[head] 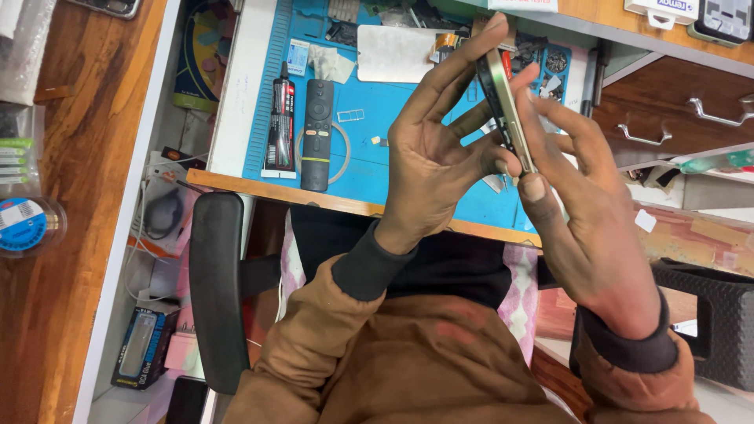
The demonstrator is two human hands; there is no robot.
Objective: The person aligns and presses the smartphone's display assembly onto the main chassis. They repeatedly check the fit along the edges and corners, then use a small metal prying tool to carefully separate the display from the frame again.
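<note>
Your left hand (436,149) and right hand (585,212) hold a thin phone (506,110) on its edge between them, above the blue mat (369,157). Left of your left hand lie a black glue tube (281,126) with a red and white label and a black remote (317,133).
</note>
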